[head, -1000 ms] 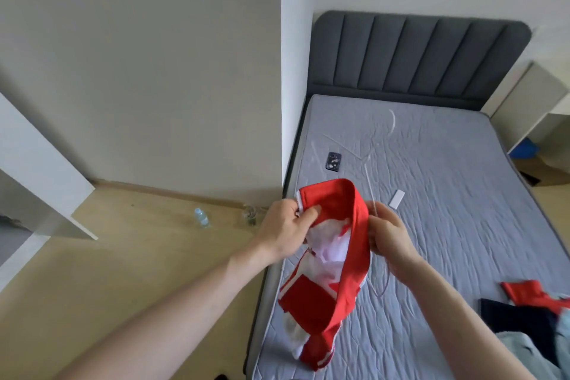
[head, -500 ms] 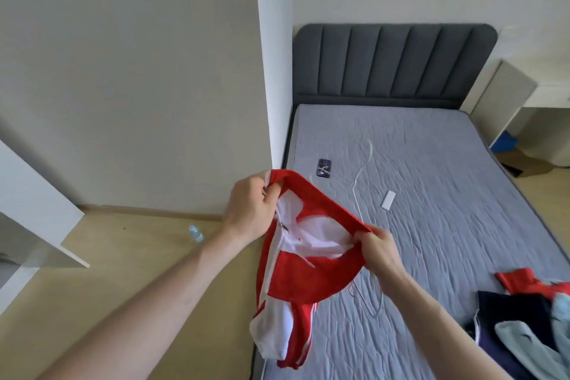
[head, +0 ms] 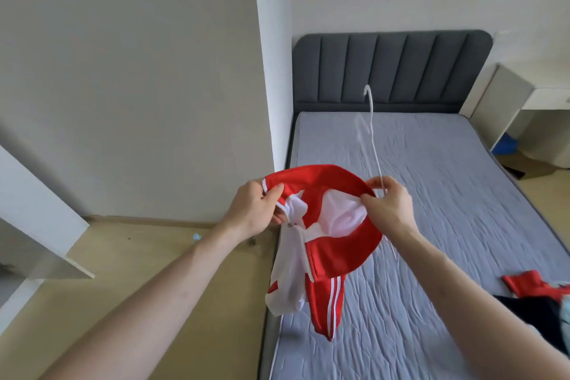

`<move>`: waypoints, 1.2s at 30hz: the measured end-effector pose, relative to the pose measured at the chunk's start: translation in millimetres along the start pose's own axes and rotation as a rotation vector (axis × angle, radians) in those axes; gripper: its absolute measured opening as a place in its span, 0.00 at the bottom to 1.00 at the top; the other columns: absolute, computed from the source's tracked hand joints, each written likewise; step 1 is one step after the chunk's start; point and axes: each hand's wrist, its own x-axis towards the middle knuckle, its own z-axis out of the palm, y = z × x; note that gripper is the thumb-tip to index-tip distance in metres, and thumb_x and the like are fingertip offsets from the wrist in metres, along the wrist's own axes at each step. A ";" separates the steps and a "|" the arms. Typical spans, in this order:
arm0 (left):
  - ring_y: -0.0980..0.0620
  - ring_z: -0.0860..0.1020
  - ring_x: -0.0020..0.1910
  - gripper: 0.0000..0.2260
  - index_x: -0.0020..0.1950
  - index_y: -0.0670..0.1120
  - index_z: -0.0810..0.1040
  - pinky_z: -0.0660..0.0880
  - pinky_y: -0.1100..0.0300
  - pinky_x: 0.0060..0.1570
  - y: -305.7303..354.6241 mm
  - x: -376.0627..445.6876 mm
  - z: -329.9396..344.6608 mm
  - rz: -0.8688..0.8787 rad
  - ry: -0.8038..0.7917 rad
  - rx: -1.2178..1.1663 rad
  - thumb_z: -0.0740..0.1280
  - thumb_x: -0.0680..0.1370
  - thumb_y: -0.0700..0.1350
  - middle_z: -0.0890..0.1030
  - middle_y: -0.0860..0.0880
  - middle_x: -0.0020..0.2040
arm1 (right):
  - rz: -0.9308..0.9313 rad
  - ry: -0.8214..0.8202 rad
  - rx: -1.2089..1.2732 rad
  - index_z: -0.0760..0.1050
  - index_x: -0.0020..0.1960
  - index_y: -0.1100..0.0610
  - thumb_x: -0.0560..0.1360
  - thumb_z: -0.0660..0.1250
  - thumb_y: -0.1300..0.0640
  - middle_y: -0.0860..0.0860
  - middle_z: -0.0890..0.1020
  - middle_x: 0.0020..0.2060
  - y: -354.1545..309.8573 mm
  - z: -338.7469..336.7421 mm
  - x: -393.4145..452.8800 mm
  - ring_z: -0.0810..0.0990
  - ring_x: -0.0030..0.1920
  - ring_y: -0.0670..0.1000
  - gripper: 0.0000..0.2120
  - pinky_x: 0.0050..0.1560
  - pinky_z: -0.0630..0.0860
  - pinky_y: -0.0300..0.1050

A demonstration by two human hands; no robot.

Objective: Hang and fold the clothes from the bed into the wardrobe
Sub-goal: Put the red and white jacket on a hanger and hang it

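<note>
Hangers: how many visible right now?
1. A white wire hanger is held up over the bed, pinched in the right hand along with the red and white jacket. More could be hidden under the clothes pile at the right edge.

Your right hand (head: 389,210) now lifts the white hanger (head: 373,133) off the bed (head: 447,194), its hook up by the headboard (head: 391,68). Your hands sit level, stretching the red jacket (head: 320,225) collar wider open.

Bare mattress (head: 431,194) open ahead; white wall pillar (head: 271,71) blocks left, clothes pile (head: 536,293) crowds near right edge.
</note>
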 end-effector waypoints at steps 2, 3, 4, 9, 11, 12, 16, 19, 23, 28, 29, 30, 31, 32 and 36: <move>0.44 0.84 0.30 0.21 0.39 0.35 0.78 0.82 0.56 0.37 13.3 -3.5 2.7 0.040 -0.059 -0.040 0.62 0.85 0.48 0.84 0.43 0.31 | -0.089 0.003 0.069 0.77 0.55 0.49 0.71 0.75 0.60 0.39 0.81 0.48 -1.4 5.2 -12.5 0.80 0.39 0.45 0.16 0.37 0.73 0.34; 0.45 0.83 0.30 0.21 0.39 0.35 0.77 0.81 0.57 0.37 18.4 -3.9 4.4 0.062 -0.088 -0.042 0.62 0.85 0.48 0.83 0.44 0.30 | -0.140 -0.037 0.089 0.76 0.57 0.47 0.69 0.78 0.58 0.38 0.81 0.51 -3.6 7.9 -16.8 0.81 0.41 0.43 0.20 0.40 0.75 0.32; 0.47 0.82 0.29 0.21 0.38 0.37 0.76 0.79 0.58 0.36 23.2 -3.4 5.5 0.084 -0.120 -0.036 0.62 0.85 0.48 0.82 0.45 0.30 | -0.179 -0.103 0.113 0.75 0.60 0.46 0.68 0.80 0.57 0.37 0.81 0.54 -5.2 10.9 -18.0 0.82 0.47 0.40 0.24 0.45 0.76 0.32; 0.48 0.81 0.30 0.20 0.39 0.38 0.78 0.77 0.58 0.34 41.0 3.2 11.8 0.150 -0.221 -0.067 0.62 0.85 0.49 0.81 0.45 0.30 | -0.234 -0.464 0.177 0.79 0.56 0.54 0.68 0.81 0.63 0.40 0.85 0.43 -22.5 14.7 -15.9 0.82 0.45 0.38 0.19 0.46 0.77 0.34; 0.47 0.81 0.29 0.20 0.41 0.37 0.80 0.77 0.57 0.33 38.7 5.4 14.3 0.139 -0.196 -0.089 0.63 0.85 0.50 0.82 0.43 0.29 | -0.238 -0.540 0.170 0.81 0.49 0.57 0.73 0.76 0.63 0.43 0.81 0.35 -22.9 18.1 -19.1 0.79 0.36 0.43 0.07 0.39 0.74 0.34; 0.46 0.81 0.29 0.18 0.43 0.38 0.82 0.76 0.57 0.32 35.9 5.6 15.5 0.124 -0.179 -0.118 0.64 0.85 0.50 0.82 0.43 0.30 | -0.196 -0.557 0.214 0.81 0.46 0.59 0.75 0.74 0.63 0.46 0.80 0.33 -21.5 20.1 -21.2 0.77 0.34 0.44 0.02 0.37 0.73 0.35; 0.49 0.81 0.30 0.07 0.48 0.46 0.83 0.76 0.58 0.29 7.0 -2.7 24.0 0.052 -0.081 -0.202 0.73 0.80 0.50 0.82 0.50 0.33 | 0.061 -0.510 0.417 0.81 0.46 0.66 0.81 0.68 0.61 0.60 0.81 0.38 -12.5 29.7 -21.6 0.78 0.37 0.56 0.09 0.34 0.70 0.44; 0.50 0.82 0.33 0.10 0.43 0.53 0.82 0.80 0.52 0.33 -28.8 -26.7 38.5 -0.035 -0.059 -0.148 0.76 0.74 0.59 0.82 0.52 0.34 | 0.069 -0.534 0.413 0.80 0.50 0.68 0.81 0.66 0.62 0.60 0.82 0.38 -13.9 35.5 -24.7 0.79 0.39 0.57 0.09 0.34 0.72 0.43; 0.47 0.84 0.38 0.16 0.42 0.53 0.80 0.82 0.43 0.44 -54.4 -59.4 59.4 -0.142 -0.117 -0.161 0.75 0.71 0.64 0.84 0.50 0.39 | 0.077 -0.514 0.493 0.77 0.51 0.72 0.79 0.67 0.62 0.61 0.81 0.40 -17.8 41.0 -26.8 0.78 0.42 0.59 0.11 0.43 0.72 0.51; 0.52 0.83 0.38 0.11 0.44 0.54 0.80 0.82 0.46 0.44 -53.4 -67.9 78.3 -0.134 -0.011 -0.223 0.76 0.74 0.58 0.84 0.53 0.42 | 0.091 -0.496 0.545 0.81 0.49 0.69 0.81 0.63 0.67 0.60 0.82 0.40 -24.6 43.2 -25.8 0.81 0.42 0.57 0.08 0.45 0.77 0.49; 0.54 0.83 0.38 0.10 0.43 0.54 0.80 0.82 0.49 0.43 -51.3 -67.0 81.0 -0.121 0.032 -0.210 0.76 0.74 0.58 0.84 0.55 0.41 | 0.094 -0.486 0.547 0.81 0.48 0.66 0.81 0.63 0.66 0.59 0.83 0.40 -25.8 43.5 -26.4 0.81 0.42 0.57 0.08 0.46 0.78 0.50; 0.56 0.83 0.38 0.09 0.42 0.55 0.81 0.82 0.53 0.42 -48.4 -66.1 83.3 -0.111 0.075 -0.197 0.76 0.74 0.57 0.84 0.56 0.40 | 0.101 -0.474 0.552 0.81 0.47 0.64 0.81 0.63 0.66 0.59 0.83 0.40 -26.4 43.7 -26.6 0.81 0.43 0.57 0.09 0.47 0.78 0.51; 0.57 0.83 0.38 0.08 0.41 0.56 0.81 0.81 0.55 0.41 -46.1 -65.0 86.0 -0.107 0.116 -0.195 0.76 0.74 0.57 0.84 0.56 0.40 | 0.116 -0.464 0.559 0.81 0.46 0.63 0.81 0.63 0.65 0.60 0.83 0.41 -26.6 44.7 -26.1 0.81 0.43 0.58 0.09 0.48 0.77 0.52; 0.57 0.83 0.38 0.08 0.41 0.56 0.82 0.81 0.57 0.40 -43.7 -64.1 88.6 -0.111 0.148 -0.209 0.76 0.74 0.57 0.85 0.57 0.39 | 0.130 -0.455 0.567 0.81 0.47 0.63 0.81 0.63 0.65 0.60 0.82 0.41 -27.1 44.9 -25.8 0.81 0.44 0.59 0.09 0.49 0.76 0.53; 0.59 0.83 0.41 0.06 0.43 0.54 0.84 0.80 0.58 0.44 -38.0 -57.0 101.1 -0.154 0.197 -0.277 0.75 0.76 0.54 0.85 0.57 0.40 | 0.147 -0.424 0.595 0.80 0.50 0.66 0.81 0.63 0.65 0.61 0.80 0.43 -27.5 44.5 -23.2 0.79 0.45 0.59 0.08 0.49 0.74 0.55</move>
